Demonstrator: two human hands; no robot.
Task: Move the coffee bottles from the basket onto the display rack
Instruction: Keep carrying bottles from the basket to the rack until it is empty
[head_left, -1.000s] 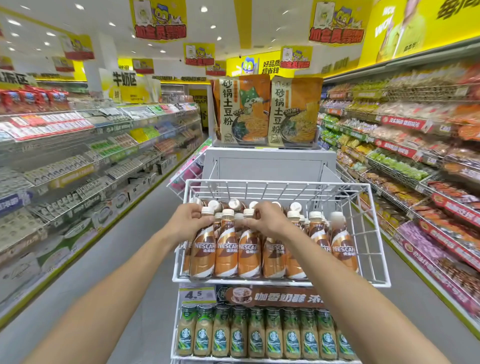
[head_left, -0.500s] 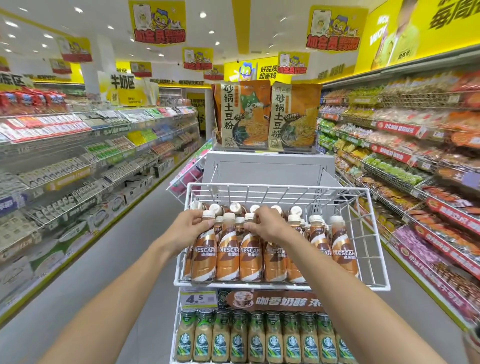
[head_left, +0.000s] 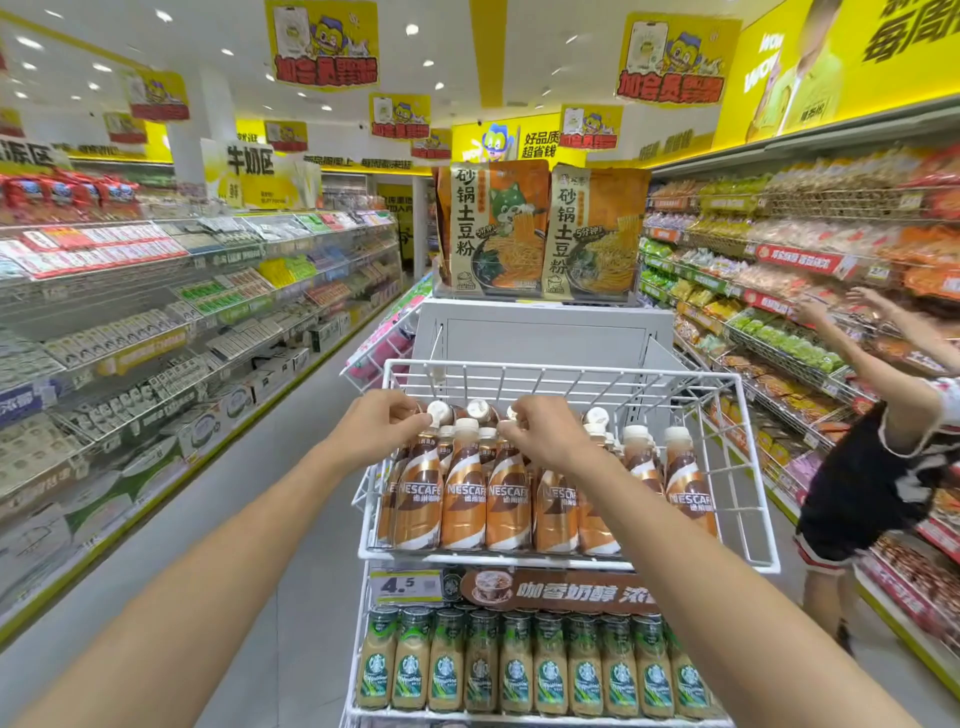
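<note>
The brown-and-white plastic coffee bottles (head_left: 465, 499) with cream caps stand upright and tightly packed in the white wire basket (head_left: 561, 366), directly above a shelf of green-labelled beige coffee drinks (head_left: 519, 670). The step in hand looks like taking hold of front-row bottles by their tops.

To do it well, each grip should probably close on the neck under the cap rather than on the cap alone. The lift should go straight up until the base clears the front wires, because neighbouring bottles touch and a tilted pull would likely drag or topple them.

Both bare forearms reach forward and converge on the basket. The left hand (head_left: 379, 431) is palm down, with its fingers curled over the top of the front-left bottle so that the cap is hidden. The right hand (head_left: 545, 436) curls the same way over tops near the middle of the row. Uncovered caps show between the two hands. I cannot tell how many bottles each hand holds.
</note>
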